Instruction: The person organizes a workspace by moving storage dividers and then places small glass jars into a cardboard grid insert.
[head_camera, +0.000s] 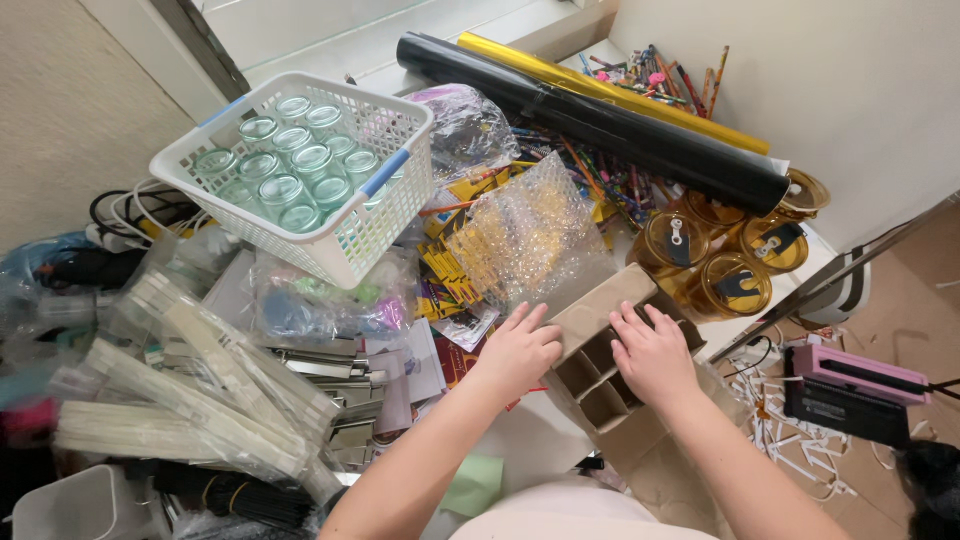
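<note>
A brown cardboard divider box (600, 340) with several small compartments lies in the middle of the cluttered surface. My left hand (520, 350) rests flat on its left side, fingers spread over the edge. My right hand (652, 355) lies on its right side, fingers over the compartments. Both hands press on the cardboard rather than closing around it. Just beyond the box is a sheet of bubble wrap (525, 232) over yellow packets.
A white plastic basket (385, 210) of glass jars stands at the upper left. Black and gold rolls (600, 115) lie across the back, amber lidded jars (735, 285) to the right, bagged white sticks (190, 400) at left, pink and black devices (850, 385) at far right.
</note>
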